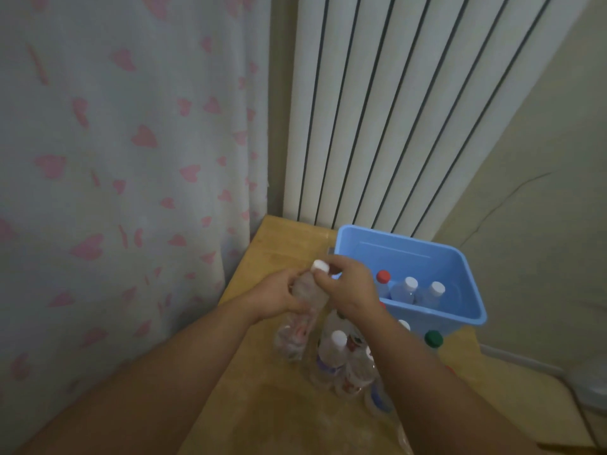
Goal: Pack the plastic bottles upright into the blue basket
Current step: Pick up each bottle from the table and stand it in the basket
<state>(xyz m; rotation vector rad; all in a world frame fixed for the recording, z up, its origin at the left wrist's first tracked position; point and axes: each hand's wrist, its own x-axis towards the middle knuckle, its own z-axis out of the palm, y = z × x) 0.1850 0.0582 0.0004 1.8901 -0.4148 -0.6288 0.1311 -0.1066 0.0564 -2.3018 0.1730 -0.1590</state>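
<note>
A clear plastic bottle [303, 310] with a white cap is held tilted above the wooden table [262, 405]. My left hand [274, 298] grips its upper body, and my right hand [349, 290] pinches it near the neck. To the right stands the blue basket [437, 315] with three upright bottles inside: one red-capped [383, 277] and two white-capped [410, 284]. Several more clear bottles [338, 349] stand clustered on the table below my hands. A green-capped bottle [433, 339] stands beside the basket's near wall.
A heart-patterned curtain [115, 192] hangs along the table's left side. A white ribbed radiator [394, 110] rises behind the basket. The table's right edge drops to the floor, where a pale container [588, 385] sits.
</note>
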